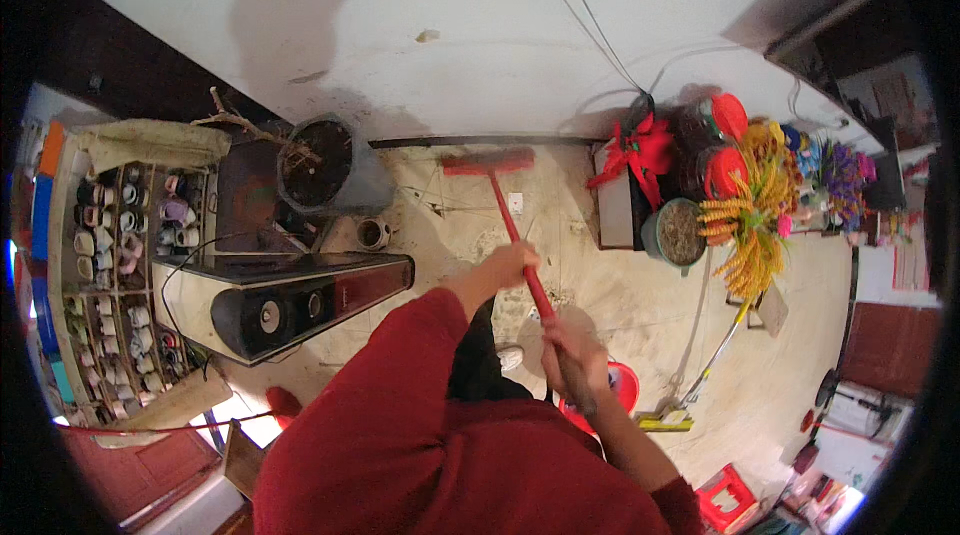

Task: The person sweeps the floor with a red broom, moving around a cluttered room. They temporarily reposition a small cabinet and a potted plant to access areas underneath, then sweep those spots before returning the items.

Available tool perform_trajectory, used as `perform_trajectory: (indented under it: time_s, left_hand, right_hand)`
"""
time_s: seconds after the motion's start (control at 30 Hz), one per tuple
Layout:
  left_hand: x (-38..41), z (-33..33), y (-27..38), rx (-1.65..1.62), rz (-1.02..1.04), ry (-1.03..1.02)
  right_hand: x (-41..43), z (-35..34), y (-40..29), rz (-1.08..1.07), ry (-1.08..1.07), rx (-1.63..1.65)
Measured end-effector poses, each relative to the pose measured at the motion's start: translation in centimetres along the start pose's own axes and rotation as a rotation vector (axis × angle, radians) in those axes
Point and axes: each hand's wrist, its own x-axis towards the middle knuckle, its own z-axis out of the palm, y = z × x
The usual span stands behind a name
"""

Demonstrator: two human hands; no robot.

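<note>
Both my hands grip the long red handle of a red broom (505, 210). My left hand (516, 262) wraps the handle about midway, and my right hand (576, 359) holds it lower in the view, closer to my body. The handle slants away from me to the wide broom head (487, 162), which is blurred and lies near the foot of the white wall. A small white card (516, 203) lies on the tiled floor (435, 265) just right of the handle. Dark specks of dirt (551, 287) are scattered around the handle. Thin stalks (431, 206) lie left of the broom.
Left stand a tall loudspeaker (300, 302), a grey plant pot (367, 171) and a full shoe rack (124, 235). Right are a green pot (679, 235), yellow artificial flowers (750, 257) and a yellow mop (667, 421). A red bucket (624, 389) sits beside my right forearm.
</note>
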Motion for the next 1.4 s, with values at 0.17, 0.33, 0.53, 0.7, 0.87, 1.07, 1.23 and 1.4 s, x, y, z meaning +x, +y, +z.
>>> perform_trajectory:
  time_s: [0.17,0.33,0.53,0.7,0.87,1.07,1.23,1.4]
  left_hand:
    - [-1.6,-4.2,8.5,-0.189,0.001,0.047]
    - [0.6,-10.9,10.9,-0.190,-0.188,-0.051]
    - [0.7,-17.1,1.8,0.020,-0.173,0.069]
    - [-1.6,-16.7,-6.0,0.047,-0.222,0.041]
    - [-4.6,-12.5,-2.3,-0.155,-0.227,0.192]
    - [-1.6,-15.3,5.5,-0.224,-0.286,0.086]
    - [4.0,-19.2,7.6,-0.172,-0.347,0.170]
    - [11.5,-24.1,8.0,-0.250,-0.328,0.226]
  right_hand:
    - [2.0,-6.2,-6.9,0.086,-0.172,0.189]
    - [7.8,-8.7,-12.3,0.216,-0.086,0.334]
    - [14.7,-2.4,-11.5,-0.057,-0.041,0.226]
    - [17.7,4.8,-8.2,-0.311,-0.050,0.163]
    - [15.5,1.4,-10.8,-0.154,-0.307,0.160]
    - [16.6,-3.6,-12.1,-0.003,-0.322,0.308]
    - [20.5,-8.7,-14.6,0.076,-0.159,0.328]
    - [25.8,-10.7,-17.1,0.112,0.038,0.236]
